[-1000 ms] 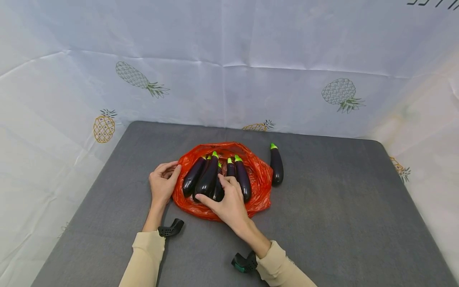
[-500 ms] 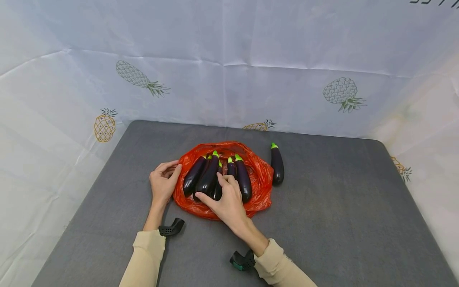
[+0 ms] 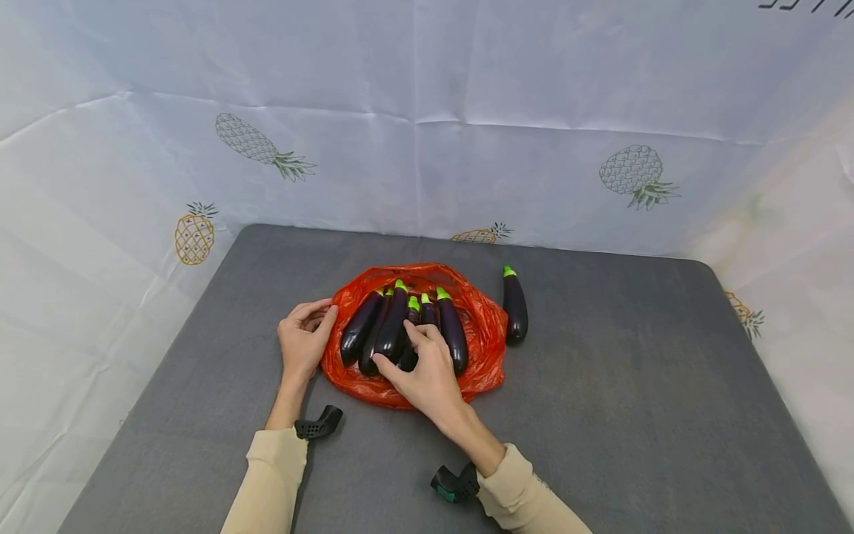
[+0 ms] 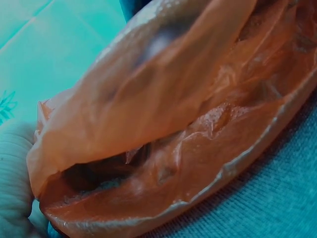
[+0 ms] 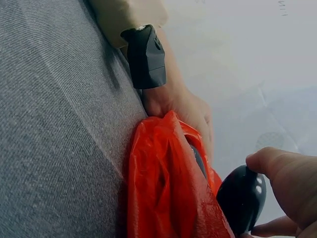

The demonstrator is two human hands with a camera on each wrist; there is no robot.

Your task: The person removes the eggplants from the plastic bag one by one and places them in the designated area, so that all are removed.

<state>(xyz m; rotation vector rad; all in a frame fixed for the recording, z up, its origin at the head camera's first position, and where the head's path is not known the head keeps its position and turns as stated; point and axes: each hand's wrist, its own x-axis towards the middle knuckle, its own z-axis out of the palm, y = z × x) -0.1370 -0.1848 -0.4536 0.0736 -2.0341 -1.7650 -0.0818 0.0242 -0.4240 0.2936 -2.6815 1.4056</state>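
Note:
A thin red plastic bag (image 3: 490, 348) lies with its mouth spread wide, and several dark purple eggplants with green stem ends sit side by side in it. My left hand (image 3: 305, 341) pinches the bag's left rim between thumb and fingers; the left wrist view shows the folded plastic (image 4: 124, 114) close up. Over the bag's near side, my right hand (image 3: 430, 378) holds the lower end of one eggplant (image 3: 392, 326) between thumb and fingers. That eggplant's rounded end (image 5: 242, 198) shows between thumb and fingers in the right wrist view. My right hand partly hides neighbouring eggplants.
A single eggplant (image 3: 515, 308) lies outside the bag, close to its right edge. Grey cloth covers the table (image 3: 634, 386). A white curtain (image 3: 520, 74) with pineapple prints hangs behind and at the sides. Black wrist mounts (image 3: 457, 483) sit on both forearms.
My right hand's thumb and the held eggplant's lower end have shifted slightly right, showing more of the eggplant to its left. A neighbouring stem end has shifted slightly too. My left hand stays put.

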